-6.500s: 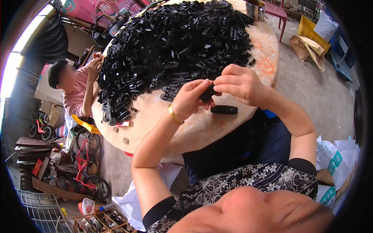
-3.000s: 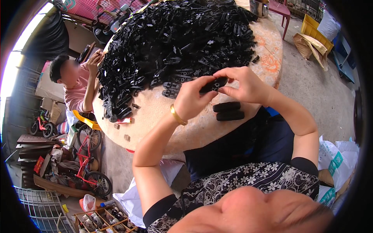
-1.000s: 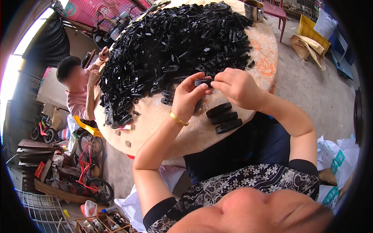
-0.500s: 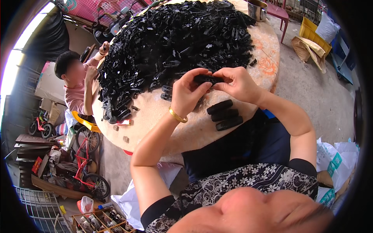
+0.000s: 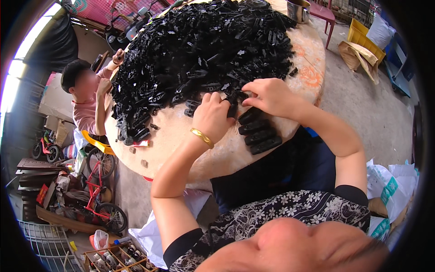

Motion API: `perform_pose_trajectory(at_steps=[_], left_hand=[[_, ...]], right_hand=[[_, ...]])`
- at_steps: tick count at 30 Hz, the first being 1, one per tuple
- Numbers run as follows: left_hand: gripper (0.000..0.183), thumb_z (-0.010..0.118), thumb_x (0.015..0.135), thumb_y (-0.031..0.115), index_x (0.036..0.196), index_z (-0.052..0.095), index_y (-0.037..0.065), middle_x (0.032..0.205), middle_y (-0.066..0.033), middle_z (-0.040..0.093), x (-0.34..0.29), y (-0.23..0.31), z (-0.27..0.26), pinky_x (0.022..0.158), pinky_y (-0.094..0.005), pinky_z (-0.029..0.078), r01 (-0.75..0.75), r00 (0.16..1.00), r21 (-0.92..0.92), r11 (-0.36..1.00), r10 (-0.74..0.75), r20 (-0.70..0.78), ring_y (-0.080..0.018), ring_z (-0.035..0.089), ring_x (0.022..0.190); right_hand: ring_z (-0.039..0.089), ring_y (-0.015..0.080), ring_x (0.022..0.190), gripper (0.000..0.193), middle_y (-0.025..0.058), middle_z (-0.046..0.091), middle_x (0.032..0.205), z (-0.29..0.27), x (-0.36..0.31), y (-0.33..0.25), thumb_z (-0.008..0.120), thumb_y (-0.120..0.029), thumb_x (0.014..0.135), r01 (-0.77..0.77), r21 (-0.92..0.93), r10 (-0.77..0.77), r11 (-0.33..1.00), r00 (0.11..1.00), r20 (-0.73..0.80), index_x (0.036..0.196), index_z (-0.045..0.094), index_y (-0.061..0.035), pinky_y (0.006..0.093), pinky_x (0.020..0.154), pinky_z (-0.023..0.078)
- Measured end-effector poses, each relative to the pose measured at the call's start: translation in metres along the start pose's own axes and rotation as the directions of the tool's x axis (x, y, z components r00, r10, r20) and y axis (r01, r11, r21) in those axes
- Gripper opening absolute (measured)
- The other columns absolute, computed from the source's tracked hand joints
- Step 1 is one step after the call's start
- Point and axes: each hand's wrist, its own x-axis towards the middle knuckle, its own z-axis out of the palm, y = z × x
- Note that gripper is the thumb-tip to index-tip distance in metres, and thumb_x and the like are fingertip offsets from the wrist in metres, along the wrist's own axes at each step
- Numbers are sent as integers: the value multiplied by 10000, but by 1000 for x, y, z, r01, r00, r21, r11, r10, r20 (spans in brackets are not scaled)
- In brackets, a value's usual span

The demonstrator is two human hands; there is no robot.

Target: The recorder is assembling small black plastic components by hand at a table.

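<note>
A big heap of black plastic parts covers much of the round table. My left hand, a gold bangle at its wrist, is curled palm down at the heap's near edge, thumb and fingers around a black plastic part. To its right, my right hand reaches to loose parts at the heap's edge, with thumb and forefinger apart; its other fingers are bent. Several long black pieces lie side by side just below my right hand. A few more black pieces lie left of my left hand.
A co-worker sits at the table's left side, hands by the heap. A metal pot stands at the far right of the table. Small brownish bits lie near the left edge. A red bicycle stands on the floor at left.
My hands have lowered from holding a black piece together and moved apart over the heap's edge. The row of long pieces has gained one at its far end.
</note>
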Motion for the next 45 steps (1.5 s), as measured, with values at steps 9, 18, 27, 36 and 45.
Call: perform_pose_trajectory(at_steps=[9, 18, 27, 36, 45], left_hand=[[237, 719, 764, 116, 932, 598, 0, 857, -54, 637, 20, -32, 6, 596, -223, 465, 74, 942, -640, 765, -265, -208, -74, 576, 753], [381, 693, 810, 41, 1140, 514, -27, 980, -108, 641, 24, -22, 20, 722, -262, 560, -3, 981, -998, 56, -191, -14, -135, 629, 843], [316, 702, 774, -31, 1040, 531, -48, 940, -101, 645, 22, -10, 32, 709, -241, 555, -74, 969, -994, 76, -232, -90, -134, 649, 789], [378, 682, 786, -40, 1122, 509, -56, 980, -115, 647, 20, -1, 32, 713, -241, 551, -63, 960, -985, 160, -259, -104, -138, 648, 805], [356, 486, 966, 265, 1205, 509, 3, 938, -102, 648, 19, -5, 17, 736, -324, 543, 53, 986, -925, -375, -127, 108, -175, 643, 799]], right_hand=[[634, 325, 782, 184, 150, 637, 776, 9, 11, -6, 634, -241, 797, -52, -192, 83, 980, 983, 161, 843, 657, -65, 411, 697, 507], [614, 309, 686, 151, 145, 616, 775, -7, 11, -5, 646, -68, 790, 66, 208, -15, 976, 971, -239, 921, 657, 6, 356, 601, 489], [611, 280, 656, 105, 90, 584, 721, -18, 0, -20, 673, -144, 765, 156, -69, -164, 985, 977, -139, 784, 626, -53, 369, 556, 483], [609, 284, 655, 120, 100, 575, 731, -20, -3, -22, 661, -140, 776, 156, -140, -166, 978, 984, -66, 750, 583, -53, 374, 555, 485], [602, 276, 648, 132, 92, 569, 772, -21, 0, -30, 642, -101, 778, 187, 0, -183, 982, 960, -214, 897, 621, -49, 364, 563, 490]])
